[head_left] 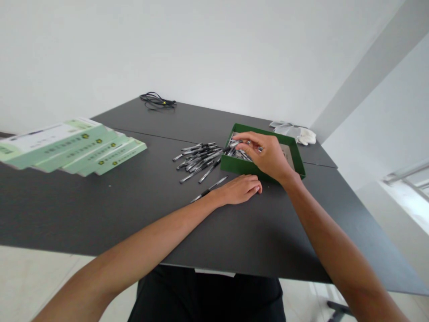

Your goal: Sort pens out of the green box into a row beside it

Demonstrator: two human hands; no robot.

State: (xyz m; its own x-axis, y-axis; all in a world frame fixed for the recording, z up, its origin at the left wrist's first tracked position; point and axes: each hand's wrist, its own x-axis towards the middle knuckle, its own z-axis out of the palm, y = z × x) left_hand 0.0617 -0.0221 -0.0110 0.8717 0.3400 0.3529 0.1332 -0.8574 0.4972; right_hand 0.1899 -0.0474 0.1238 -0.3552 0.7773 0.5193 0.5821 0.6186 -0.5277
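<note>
My right hand [266, 154] hangs over a green cardboard box [261, 167], its thumb and fingertips pinched on a black-and-silver pen [231, 146] at the box's left side. More such pens [237, 153] lie heaped inside the box, partly hidden by the hand. My left hand [238, 189] rests on the dark table [140, 210] with curled fingers, holding nothing. One loose pen [209, 190] lies just by its wrist. A loose pile of similar pens [197, 158] sits left of the box.
Several green-and-white flat boxes [77, 147] lie fanned at the table's left. A black cable [157, 101] lies at the far edge, and white gloves [295, 133] lie behind the green box. The table's right and near edges show the floor below.
</note>
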